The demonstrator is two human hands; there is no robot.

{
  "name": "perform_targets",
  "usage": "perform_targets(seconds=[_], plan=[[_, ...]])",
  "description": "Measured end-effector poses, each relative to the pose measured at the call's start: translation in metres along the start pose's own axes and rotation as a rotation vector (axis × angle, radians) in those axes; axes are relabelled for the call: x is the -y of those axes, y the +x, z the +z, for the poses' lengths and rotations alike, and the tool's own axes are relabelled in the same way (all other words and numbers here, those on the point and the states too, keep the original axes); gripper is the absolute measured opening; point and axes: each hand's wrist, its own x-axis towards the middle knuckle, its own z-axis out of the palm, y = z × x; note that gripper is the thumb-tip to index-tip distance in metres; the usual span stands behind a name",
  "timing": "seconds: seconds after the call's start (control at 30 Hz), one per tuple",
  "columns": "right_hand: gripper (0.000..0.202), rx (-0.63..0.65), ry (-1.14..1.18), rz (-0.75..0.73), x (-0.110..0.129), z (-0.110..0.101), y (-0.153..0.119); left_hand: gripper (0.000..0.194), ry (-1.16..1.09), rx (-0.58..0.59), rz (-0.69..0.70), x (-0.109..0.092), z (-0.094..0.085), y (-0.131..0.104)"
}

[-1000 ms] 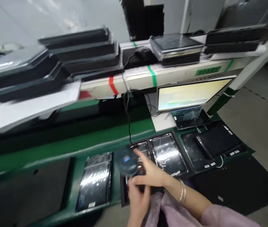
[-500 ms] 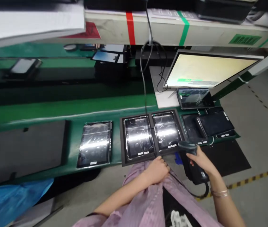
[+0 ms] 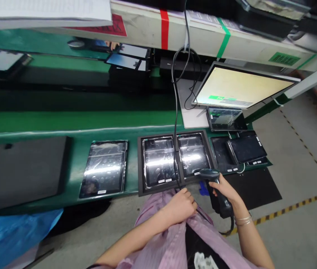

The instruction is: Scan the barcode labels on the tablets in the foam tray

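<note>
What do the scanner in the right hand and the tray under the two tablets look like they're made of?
Scanner: likely hard plastic, matte dark grey, with a moulded grip. Tray: probably matte black plastic or foam, with a raised rim. Its tablets lie under glossy, wrinkled clear film.

A lit monitor (image 3: 239, 86) leans on the green bench (image 3: 63, 123), with a small tablet (image 3: 224, 118) propped just below it. A lone wrapped tablet (image 3: 104, 168) lies left of the tray. Two dark tablets (image 3: 238, 151) overlap at the right. A black mat (image 3: 21, 168) lies far left, blue plastic (image 3: 9, 235) below it.
</note>
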Motion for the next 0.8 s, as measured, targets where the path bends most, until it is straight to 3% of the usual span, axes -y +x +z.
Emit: perform_targets(seconds=[0.13,0.23,0.47,0.6,0.8], plan=[[0.049,0.015,0.02,-0.011,0.002,0.003,-0.003,0.028,0.043,-0.049,0.017,-0.001,-0.003,-0.001],[0.05,0.092,0.086,-0.018,0.01,0.014,-0.01,0.031,0.059,-0.168,0.074,-0.003,-0.012,-0.002],[0.056,0.245,0.285,0.056,0.025,0.075,-0.015,0.027,0.057,-0.381,0.213,-0.024,-0.038,-0.006],[0.054,0.29,0.266,0.044,0.029,0.098,-0.014,0.023,0.071,-0.42,0.18,-0.031,-0.038,-0.011],[0.053,0.275,0.264,0.059,0.031,0.107,-0.011,0.022,0.085,-0.38,0.163,-0.032,-0.039,-0.018]])
